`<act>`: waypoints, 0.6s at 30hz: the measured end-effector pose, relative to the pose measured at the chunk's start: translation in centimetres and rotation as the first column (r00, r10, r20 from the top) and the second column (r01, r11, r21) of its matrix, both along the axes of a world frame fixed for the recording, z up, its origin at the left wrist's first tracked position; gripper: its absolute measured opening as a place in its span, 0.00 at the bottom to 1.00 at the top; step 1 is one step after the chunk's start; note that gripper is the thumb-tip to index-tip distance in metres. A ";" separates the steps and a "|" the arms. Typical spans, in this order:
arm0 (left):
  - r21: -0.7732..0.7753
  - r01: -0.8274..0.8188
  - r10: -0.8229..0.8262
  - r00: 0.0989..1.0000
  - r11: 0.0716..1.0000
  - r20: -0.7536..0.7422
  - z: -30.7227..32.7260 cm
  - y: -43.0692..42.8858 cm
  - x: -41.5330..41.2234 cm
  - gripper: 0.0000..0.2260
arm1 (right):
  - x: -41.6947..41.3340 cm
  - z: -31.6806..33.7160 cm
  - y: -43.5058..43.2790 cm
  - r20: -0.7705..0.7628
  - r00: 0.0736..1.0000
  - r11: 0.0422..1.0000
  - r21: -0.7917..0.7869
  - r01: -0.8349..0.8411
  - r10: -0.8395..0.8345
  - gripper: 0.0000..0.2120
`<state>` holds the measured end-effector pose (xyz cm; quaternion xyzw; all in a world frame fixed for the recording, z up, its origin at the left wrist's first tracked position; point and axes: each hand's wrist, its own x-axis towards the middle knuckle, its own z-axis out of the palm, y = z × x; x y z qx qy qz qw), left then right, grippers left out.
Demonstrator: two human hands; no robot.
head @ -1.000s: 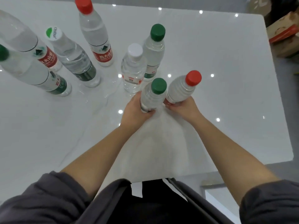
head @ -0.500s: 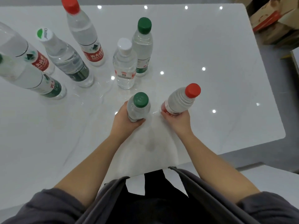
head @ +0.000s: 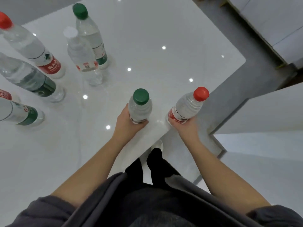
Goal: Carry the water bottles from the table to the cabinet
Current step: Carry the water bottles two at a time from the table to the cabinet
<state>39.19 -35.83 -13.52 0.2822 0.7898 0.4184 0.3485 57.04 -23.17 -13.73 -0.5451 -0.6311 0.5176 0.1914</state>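
Note:
My left hand [head: 129, 126] grips a clear water bottle with a green cap [head: 140, 106] by its lower body, held upright above the white table [head: 164, 27] near its front right edge. My right hand [head: 184, 126] holds a second bottle with a red cap [head: 188, 105] and a red label, tilted right, just past the table's edge. Several more bottles stand on the table at the left: a green-capped one [head: 90, 31], a white-capped one [head: 82, 56] and a red-capped one [head: 31, 46] among them.
A white cabinet surface [head: 262, 112] lies to the right of the table, across a grey gap of floor [head: 265, 63]. White panels [head: 270, 18] fill the upper right corner. My dark trousers and a white shoe [head: 157, 145] show below the table edge.
Both hands have drawn the two bottles back and rightward off the table's middle toward its right edge. The view has swung right, bringing the cabinet surface into sight.

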 end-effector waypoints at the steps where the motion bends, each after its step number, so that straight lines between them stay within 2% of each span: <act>1: -0.006 0.040 -0.040 0.999 0.999 0.007 0.4 0.3 1.0 0.22 | 1.3 0.5 -0.6 -0.006 0.999 0.999 0.013 0.037 -0.037 0.14; 4: 0.033 0.140 -0.142 0.989 0.990 0.045 0.4 0.7 4.1 0.19 | 5.5 1.2 -1.8 -0.012 0.989 0.988 0.042 0.149 -0.149 0.16; 10: 0.096 0.349 -0.359 0.925 0.932 0.122 1.2 3.0 12.0 0.22 | 14.7 3.2 -3.5 -0.020 0.923 0.921 0.067 0.384 -0.384 0.29; 14: 0.216 0.494 -0.517 0.854 0.842 0.063 4.2 6.5 17.8 0.21 | 19.9 6.4 -4.4 -0.087 0.868 0.863 0.097 0.496 -0.489 0.31; 18: 0.360 0.585 -0.636 0.771 0.726 0.029 9.8 10.0 23.4 0.23 | 24.0 11.7 -4.6 -0.218 0.761 0.746 0.162 0.646 -0.611 0.29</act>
